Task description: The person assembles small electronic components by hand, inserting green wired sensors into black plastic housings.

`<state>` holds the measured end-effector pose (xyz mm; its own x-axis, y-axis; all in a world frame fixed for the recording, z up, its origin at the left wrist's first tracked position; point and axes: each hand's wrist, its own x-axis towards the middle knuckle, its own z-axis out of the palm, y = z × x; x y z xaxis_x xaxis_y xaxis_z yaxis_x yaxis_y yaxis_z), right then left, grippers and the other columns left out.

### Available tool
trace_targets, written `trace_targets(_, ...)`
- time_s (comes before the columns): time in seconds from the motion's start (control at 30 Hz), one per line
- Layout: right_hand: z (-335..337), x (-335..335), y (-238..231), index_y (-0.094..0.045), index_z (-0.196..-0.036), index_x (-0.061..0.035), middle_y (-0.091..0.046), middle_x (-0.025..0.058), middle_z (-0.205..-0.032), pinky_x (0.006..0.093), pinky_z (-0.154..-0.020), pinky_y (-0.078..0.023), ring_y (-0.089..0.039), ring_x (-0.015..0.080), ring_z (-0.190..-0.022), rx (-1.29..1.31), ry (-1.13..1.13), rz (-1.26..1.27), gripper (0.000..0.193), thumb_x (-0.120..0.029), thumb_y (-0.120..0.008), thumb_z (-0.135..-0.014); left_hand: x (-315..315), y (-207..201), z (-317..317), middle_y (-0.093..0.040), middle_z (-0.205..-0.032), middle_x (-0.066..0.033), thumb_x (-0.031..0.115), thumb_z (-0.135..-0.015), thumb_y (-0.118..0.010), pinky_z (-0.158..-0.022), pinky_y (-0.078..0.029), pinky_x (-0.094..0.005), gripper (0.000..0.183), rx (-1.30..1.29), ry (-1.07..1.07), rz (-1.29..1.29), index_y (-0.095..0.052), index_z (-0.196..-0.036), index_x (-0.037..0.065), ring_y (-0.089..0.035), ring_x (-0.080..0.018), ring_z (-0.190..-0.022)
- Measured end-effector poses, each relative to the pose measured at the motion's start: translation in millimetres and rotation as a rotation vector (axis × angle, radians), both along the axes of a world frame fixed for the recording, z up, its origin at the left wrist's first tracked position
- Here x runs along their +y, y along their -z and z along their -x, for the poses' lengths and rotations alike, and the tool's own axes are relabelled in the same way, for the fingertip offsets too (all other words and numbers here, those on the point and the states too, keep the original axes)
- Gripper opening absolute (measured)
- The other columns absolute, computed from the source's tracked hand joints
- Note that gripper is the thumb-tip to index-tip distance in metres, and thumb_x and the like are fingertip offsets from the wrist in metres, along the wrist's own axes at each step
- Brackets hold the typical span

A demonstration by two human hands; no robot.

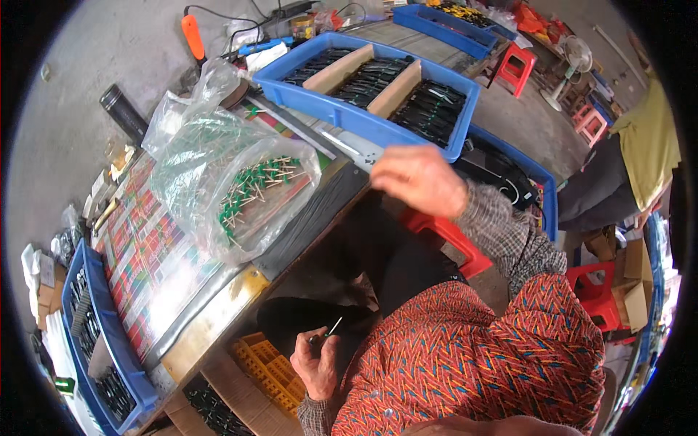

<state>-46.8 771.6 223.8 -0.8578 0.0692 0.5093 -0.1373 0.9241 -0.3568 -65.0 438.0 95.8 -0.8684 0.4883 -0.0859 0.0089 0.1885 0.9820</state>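
In my left hand [315, 369], low over my lap, the fingers pinch a small dark piece with a thin metal shaft [334, 326] sticking up from it. My right hand [418, 180] is smeared by motion beside the table's corner, just below the blue tray [334, 112]; what its fingers hold, if anything, does not show. That tray carries rows of slim black parts [369, 81], split by pale dividers [395, 89]. On the table, a clear plastic bag [193, 138] lies open with many green-headed metal pins [254, 185] in it.
A blue bin [120, 345] of black parts stands at the left, a yellow crate [269, 370] under the table. Red stools [515, 69], a fan [576, 54] and a person in a yellow-green top [647, 138] are at the right. An orange-handled tool [193, 36] stands at the back.
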Motion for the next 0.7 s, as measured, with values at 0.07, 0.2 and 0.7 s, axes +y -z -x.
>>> trace_targets(0.07, -3.1, 33.1, -13.6, -0.063, -0.083, -0.0059, -0.061, 0.0111, -0.079, 0.0406, -0.066, -0.049, -0.061, 0.0322, -0.077, 0.088, 0.179, -0.089, 0.013, -0.018, -0.062, -0.079, -2.2, 8.8, 1.5, -0.064, -0.076, -0.0069, 0.006, -0.084, -0.066, -0.058, -0.044, -0.0222, 0.016, 0.043, 0.033, -0.032, -0.059, -0.095, -0.003, -0.057, -0.0090, -0.066)
trace_targets(0.2, -16.0, 119.2, -15.0, -0.064, -0.081, -0.0063, -0.063, 0.0113, -0.083, 0.0423, -0.073, -0.047, -0.061, 0.0328, -0.084, -0.054, 0.527, -0.289, 0.010, -0.015, -0.060, -0.077, 11.5, -1.1, -0.8, -0.066, -0.080, -0.0073, 0.005, -0.088, -0.062, -0.059, -0.043, -0.0210, 0.013, 0.050, 0.100, -0.071, -0.057, -0.095, -0.003, -0.057, -0.0085, -0.067)
trace_targets(0.7, 10.2, 191.5, 6.9, -0.066, -0.080, -0.0024, -0.068, 0.0161, -0.085, 0.0441, -0.069, -0.054, -0.066, 0.0340, -0.085, -0.516, 0.722, -0.444, 0.015, -0.006, -0.067, -0.065, 31.4, 1.2, -8.1, -0.061, -0.074, -0.0069, 0.004, -0.088, -0.060, -0.048, -0.037, -0.0204, 0.009, -0.086, 0.119, -0.154, -0.051, -0.088, 0.000, -0.046, -0.0046, -0.053)
